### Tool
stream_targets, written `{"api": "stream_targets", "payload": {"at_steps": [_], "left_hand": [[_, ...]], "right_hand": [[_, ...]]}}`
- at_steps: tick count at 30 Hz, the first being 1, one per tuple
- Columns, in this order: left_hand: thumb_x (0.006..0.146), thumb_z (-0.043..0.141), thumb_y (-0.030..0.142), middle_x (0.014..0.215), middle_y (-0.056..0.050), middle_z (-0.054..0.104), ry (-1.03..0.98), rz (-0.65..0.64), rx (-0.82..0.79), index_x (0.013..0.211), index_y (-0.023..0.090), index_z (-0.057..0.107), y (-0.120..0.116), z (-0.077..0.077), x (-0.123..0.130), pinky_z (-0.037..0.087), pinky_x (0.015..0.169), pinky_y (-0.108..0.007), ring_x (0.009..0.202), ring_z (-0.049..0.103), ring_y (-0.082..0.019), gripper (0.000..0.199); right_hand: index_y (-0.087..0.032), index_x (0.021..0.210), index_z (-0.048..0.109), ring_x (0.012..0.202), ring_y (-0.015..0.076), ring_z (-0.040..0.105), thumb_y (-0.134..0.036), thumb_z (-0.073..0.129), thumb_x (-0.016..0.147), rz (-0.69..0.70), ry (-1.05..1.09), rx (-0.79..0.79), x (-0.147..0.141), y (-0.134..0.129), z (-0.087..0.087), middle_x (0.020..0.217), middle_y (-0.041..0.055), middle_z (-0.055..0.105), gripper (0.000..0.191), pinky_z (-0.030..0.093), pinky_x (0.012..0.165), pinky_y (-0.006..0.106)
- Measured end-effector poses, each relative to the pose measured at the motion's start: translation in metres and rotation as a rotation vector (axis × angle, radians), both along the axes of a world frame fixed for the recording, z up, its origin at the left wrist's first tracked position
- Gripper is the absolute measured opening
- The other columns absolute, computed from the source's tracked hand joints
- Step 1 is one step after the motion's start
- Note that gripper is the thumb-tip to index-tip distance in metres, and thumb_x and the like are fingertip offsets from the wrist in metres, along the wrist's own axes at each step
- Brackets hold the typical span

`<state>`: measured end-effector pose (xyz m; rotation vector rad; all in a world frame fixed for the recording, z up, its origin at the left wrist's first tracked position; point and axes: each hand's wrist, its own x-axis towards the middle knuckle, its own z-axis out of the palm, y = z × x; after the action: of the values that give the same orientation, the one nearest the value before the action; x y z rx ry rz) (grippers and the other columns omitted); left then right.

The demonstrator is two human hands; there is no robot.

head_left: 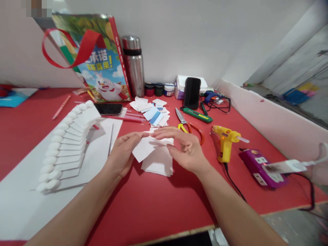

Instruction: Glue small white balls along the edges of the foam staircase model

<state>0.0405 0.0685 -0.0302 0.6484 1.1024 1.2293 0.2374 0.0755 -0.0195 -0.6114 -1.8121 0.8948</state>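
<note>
Red worktop [187,208] spreads below my hands. Thumb and fingers of my left hand [123,150] are clamped on one white card [143,149], at the middle of the clock. My right hand [187,148] arches over the card's upper edge, thumb apart from forefinger; whether those fingers grip it I cannot tell. Just below, toward six, is a stack of white cards [157,166], too close-packed to count.

At eleven o'clock stands one printed bag [116,73], its inside hidden, and beside it one capped steel flask [135,73]. At twelve sit three small jars [159,90], lids on: one dark red, one dark, one blue and white. One white box [180,82] is at one, contents hidden.

One pair of scissors [183,120] and one green knife [197,115] lie at two, one yellow glue gun [226,147] at three. One curved white model [71,145] occupies nine.
</note>
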Motion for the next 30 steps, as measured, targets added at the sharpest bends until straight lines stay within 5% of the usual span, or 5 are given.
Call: {"api": "stream_targets", "payload": {"at_steps": [7, 15, 20, 24, 30], "left_hand": [[0.061, 0.095, 0.027, 0.079, -0.005, 0.077, -0.116, -0.051, -0.064, 0.079, 0.014, 0.079, 0.0, 0.001, -0.004, 0.055, 0.069, -0.025, 0.072, 0.068, -0.015, 0.027], [0.081, 0.082, 0.028, 0.115, -0.007, 0.069, 0.063, -0.189, 0.24, 0.078, 0.017, 0.08, -0.005, -0.001, -0.007, 0.052, 0.069, -0.022, 0.076, 0.061, -0.01, 0.011], [0.079, 0.083, 0.021, 0.072, -0.004, 0.067, -0.038, -0.783, 0.323, 0.061, 0.019, 0.076, -0.021, 0.011, -0.005, 0.046, 0.06, -0.024, 0.063, 0.059, -0.012, 0.02], [0.085, 0.078, 0.025, 0.108, -0.015, 0.075, -0.132, -1.21, 0.276, 0.1, 0.022, 0.085, -0.032, 0.017, -0.001, 0.056, 0.076, -0.033, 0.084, 0.071, -0.021, 0.017], [0.092, 0.068, 0.037, 0.042, 0.001, 0.042, -0.204, -0.317, 0.261, 0.05, 0.016, 0.066, -0.014, 0.01, -0.011, 0.032, 0.043, -0.02, 0.042, 0.036, -0.006, 0.047]], "right_hand": [[-0.025, 0.098, 0.077, 0.114, 0.0235, 0.068, -0.013, 0.068, 0.09, -0.072, -0.184, 0.212, -0.012, 0.0, -0.006, 0.116, 0.0072, 0.078, 0.017, 0.051, 0.106, 0.048], [-0.02, 0.077, 0.074, 0.052, 0.01, 0.053, -0.03, 0.08, 0.079, -0.474, 0.467, -0.578, 0.005, 0.01, 0.006, 0.064, -0.0021, 0.065, 0.012, 0.041, 0.049, 0.023], [-0.018, 0.072, 0.07, 0.054, 0.0099, 0.055, -0.032, 0.086, 0.068, -0.469, 0.632, -0.774, 0.008, 0.021, 0.0, 0.063, -0.0019, 0.064, 0.022, 0.043, 0.053, 0.023], [-0.016, 0.077, 0.072, 0.057, 0.0101, 0.059, -0.033, 0.09, 0.065, -0.303, 0.592, -0.867, 0.004, 0.019, -0.005, 0.067, -0.0011, 0.067, 0.028, 0.046, 0.056, 0.022], [-0.017, 0.079, 0.071, 0.053, 0.0095, 0.056, -0.037, 0.091, 0.065, -0.243, 0.49, -0.929, 0.002, 0.015, -0.002, 0.063, -0.0027, 0.066, 0.032, 0.043, 0.051, 0.022]]}}
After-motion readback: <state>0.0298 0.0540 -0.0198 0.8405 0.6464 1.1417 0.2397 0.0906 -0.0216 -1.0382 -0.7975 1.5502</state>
